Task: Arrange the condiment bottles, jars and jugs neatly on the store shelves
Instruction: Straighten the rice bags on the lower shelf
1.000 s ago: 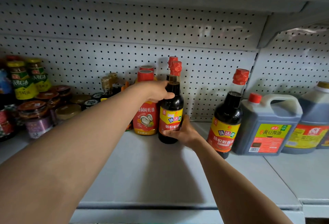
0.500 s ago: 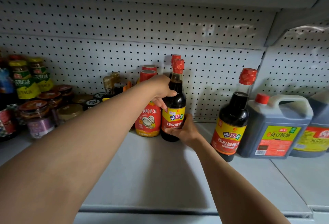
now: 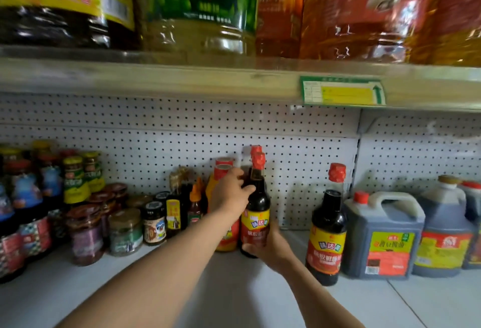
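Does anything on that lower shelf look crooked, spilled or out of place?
Nothing is spilled or broken. One dark soy sauce bottle stands alone, apart from its matching pair by the pegboard; the front one is held by both the left hand and right hand.

My left hand (image 3: 229, 195) grips the neck and shoulder of a dark soy sauce bottle (image 3: 256, 213) while my right hand (image 3: 270, 245) cups its base on the white shelf (image 3: 234, 296). It stands just beside a red-capped oyster sauce bottle (image 3: 223, 171), against the pegboard (image 3: 299, 161). To my right stand another soy bottle (image 3: 328, 226) and a grey-blue jug (image 3: 382, 236); jars (image 3: 125, 231) crowd the left.
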`<move>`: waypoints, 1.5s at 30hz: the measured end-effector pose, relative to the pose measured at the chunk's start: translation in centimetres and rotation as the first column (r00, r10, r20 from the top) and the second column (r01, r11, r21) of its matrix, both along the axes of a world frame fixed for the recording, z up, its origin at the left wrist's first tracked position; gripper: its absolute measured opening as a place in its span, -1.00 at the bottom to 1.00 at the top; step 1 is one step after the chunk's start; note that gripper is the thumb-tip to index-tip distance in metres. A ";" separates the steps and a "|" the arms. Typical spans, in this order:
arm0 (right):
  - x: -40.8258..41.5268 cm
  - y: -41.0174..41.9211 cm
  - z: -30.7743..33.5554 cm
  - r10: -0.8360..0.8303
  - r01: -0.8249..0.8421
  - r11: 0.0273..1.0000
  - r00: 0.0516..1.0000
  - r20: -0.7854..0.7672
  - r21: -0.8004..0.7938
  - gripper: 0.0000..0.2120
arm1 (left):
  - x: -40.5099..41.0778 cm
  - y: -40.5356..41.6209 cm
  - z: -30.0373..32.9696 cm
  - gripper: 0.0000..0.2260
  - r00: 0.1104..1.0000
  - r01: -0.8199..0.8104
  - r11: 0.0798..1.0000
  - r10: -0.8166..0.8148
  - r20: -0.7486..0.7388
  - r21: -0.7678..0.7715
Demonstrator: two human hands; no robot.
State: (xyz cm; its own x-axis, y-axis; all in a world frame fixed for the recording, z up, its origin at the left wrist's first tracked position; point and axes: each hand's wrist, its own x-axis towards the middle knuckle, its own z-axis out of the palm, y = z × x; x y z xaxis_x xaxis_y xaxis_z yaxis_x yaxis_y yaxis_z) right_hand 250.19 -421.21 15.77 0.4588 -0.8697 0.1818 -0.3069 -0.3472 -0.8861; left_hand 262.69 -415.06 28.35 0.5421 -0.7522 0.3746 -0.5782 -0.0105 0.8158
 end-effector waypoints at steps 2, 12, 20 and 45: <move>-0.7 1.8 0.5 -0.087 0.084 0.994 0.995 -0.045 -0.077 -0.27 | 0.7 2.8 -0.6 -0.55 0.997 -0.036 0.998 0.031 0.076 0.059; 1.1 15.6 0.6 -0.124 0.061 0.973 0.952 -0.281 -0.222 -0.16 | 8.7 22.8 -8.8 -0.28 0.992 -0.121 0.897 0.099 0.072 0.424; 9.2 34.1 -1.3 0.025 -0.122 0.975 0.889 -0.457 -0.183 -0.29 | 16.0 44.2 -14.4 -0.24 0.959 -0.214 0.794 0.061 0.276 0.569; 26.8 55.7 -22.4 0.484 -0.483 0.843 0.489 -0.726 0.237 -0.16 | 29.0 70.5 -34.1 -0.22 0.956 -0.258 0.476 0.254 0.149 0.841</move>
State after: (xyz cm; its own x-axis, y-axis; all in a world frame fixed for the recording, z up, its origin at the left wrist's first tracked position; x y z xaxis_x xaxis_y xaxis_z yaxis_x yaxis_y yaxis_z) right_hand 276.97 -365.50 -6.62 0.7762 -0.4686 -0.4218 -0.6264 -0.6488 -0.4321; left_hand 291.71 -344.58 -5.78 0.7651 -0.5358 -0.3570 -0.4337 -0.8387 0.3294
